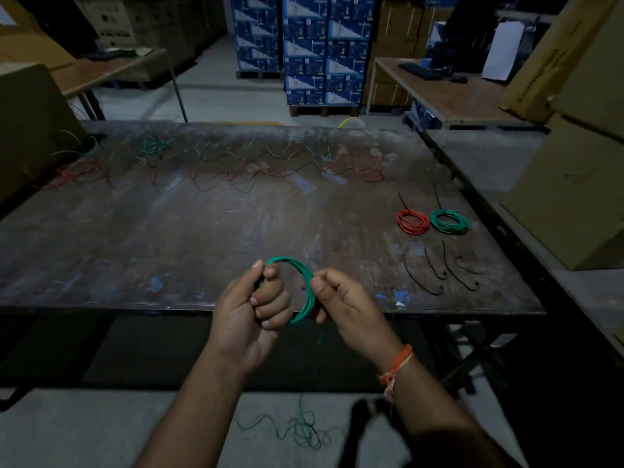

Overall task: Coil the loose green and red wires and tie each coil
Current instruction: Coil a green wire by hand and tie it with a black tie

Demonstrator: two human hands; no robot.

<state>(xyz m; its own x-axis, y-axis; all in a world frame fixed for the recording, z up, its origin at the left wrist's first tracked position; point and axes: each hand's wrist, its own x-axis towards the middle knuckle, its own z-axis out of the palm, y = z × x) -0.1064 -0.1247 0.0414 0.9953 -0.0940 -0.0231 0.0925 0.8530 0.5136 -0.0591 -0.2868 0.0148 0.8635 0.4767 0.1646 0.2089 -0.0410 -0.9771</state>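
Fingers point(270, 307) of left hand point(248, 312) curled round near side of green coil point(297, 282), thumb and forefinger pinching upper turns; fingers point(319, 285) of right hand point(341, 298) pinching opposite side of same coil, held in air just over near edge of tabletop point(169, 238); coil partly wound, several turns lying fairly flat together; loose green tail point(300, 423) dropping from coil to floor, tangled there in small heap; judged step in hand: winding remaining tail onto coil before tying; recommended: keep left grip fixed as anchor so turns do not spring apart; feed tail with right hand in loops matching existing ring; shake out floor tangle before drawing up, since knot risk judged real; hold turns stacked, not crossed, so tie closes cleanly; finished red coil point(412, 222) and finished green coil point(450, 221) lying side by side on right of tabletop, each already bound with black tie; spare black ties point(439, 268) laid out just nearer, within reach of right hand for closing step; unwound red and green wires point(236, 163) strewn along far side of tabletop, well apart from hands; task judged well short of complete; exact turn count on held coil not discernible.
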